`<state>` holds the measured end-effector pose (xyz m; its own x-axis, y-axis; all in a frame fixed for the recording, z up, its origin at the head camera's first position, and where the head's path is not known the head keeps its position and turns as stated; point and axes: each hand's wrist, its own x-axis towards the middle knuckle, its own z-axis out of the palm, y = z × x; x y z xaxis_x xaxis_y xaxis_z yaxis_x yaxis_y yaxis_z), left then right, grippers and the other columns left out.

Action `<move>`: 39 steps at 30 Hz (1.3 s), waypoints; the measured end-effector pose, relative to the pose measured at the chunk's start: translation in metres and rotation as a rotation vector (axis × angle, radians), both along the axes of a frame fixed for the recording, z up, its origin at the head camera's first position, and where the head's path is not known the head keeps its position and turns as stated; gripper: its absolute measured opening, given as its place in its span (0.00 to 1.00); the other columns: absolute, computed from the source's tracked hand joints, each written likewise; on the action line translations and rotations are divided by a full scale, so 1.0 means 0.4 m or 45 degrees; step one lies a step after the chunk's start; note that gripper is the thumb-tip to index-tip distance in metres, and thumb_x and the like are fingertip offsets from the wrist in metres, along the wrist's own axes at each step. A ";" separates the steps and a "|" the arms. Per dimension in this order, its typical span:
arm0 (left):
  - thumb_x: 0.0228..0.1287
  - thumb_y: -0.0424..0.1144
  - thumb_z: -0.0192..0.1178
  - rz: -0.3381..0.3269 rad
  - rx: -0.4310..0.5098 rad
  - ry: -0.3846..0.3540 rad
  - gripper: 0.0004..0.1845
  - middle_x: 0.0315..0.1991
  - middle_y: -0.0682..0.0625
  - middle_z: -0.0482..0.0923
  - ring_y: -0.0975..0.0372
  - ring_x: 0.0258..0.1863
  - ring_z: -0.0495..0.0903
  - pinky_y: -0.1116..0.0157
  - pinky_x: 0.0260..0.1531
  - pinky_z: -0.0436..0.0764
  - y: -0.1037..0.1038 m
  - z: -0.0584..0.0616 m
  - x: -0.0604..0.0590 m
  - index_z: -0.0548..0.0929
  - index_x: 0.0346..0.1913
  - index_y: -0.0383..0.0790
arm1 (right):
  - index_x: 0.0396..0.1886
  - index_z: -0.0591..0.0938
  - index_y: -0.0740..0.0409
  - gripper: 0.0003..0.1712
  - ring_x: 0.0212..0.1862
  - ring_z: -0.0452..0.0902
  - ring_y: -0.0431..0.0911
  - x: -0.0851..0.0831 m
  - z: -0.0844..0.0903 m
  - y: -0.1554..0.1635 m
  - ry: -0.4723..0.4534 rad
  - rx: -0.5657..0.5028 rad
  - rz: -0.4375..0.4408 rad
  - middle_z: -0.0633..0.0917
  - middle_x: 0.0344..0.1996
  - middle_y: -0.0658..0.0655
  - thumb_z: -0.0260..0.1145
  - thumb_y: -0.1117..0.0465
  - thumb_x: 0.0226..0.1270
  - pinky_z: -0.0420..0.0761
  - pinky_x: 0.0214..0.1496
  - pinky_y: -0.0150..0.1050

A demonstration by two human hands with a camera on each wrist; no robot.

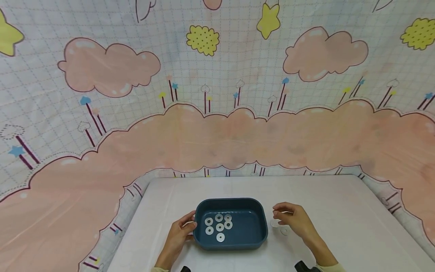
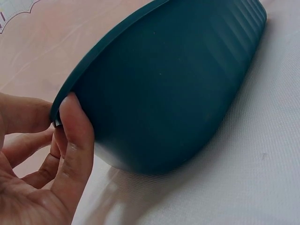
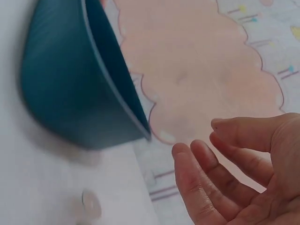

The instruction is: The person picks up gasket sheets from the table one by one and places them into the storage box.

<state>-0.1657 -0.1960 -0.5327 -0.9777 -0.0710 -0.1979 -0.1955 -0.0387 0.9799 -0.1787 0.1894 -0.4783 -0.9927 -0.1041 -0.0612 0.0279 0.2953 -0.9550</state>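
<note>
Head view: left hand (image 1: 178,236) gripping the rim of the blue tray (image 1: 259,230) at table centre, right hand (image 1: 293,221) relaxed, empty, above two washers (image 1: 274,223) beside it; best pinched singly, tray steadied

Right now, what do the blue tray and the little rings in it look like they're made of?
The tray looks like matte moulded plastic: even dark teal, rounded corners, fine ribs on its outer wall. The rings look like metal washers, flat and pale silver with centre holes, though this small, plastic can't be ruled out.
</note>
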 end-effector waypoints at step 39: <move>0.64 0.28 0.59 -0.011 -0.025 0.022 0.27 0.47 0.46 0.73 0.63 0.38 0.80 0.66 0.27 0.81 -0.002 0.002 0.001 0.73 0.66 0.32 | 0.41 0.89 0.53 0.13 0.40 0.79 0.39 -0.003 -0.165 0.129 0.182 0.531 0.003 0.88 0.41 0.52 0.74 0.61 0.54 0.76 0.43 0.31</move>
<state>-0.1652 -0.1967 -0.5319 -0.9814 -0.0666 -0.1798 -0.1791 -0.0175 0.9837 -0.1798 0.2411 -0.5443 -0.9940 -0.1017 0.0393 -0.0967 0.6564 -0.7482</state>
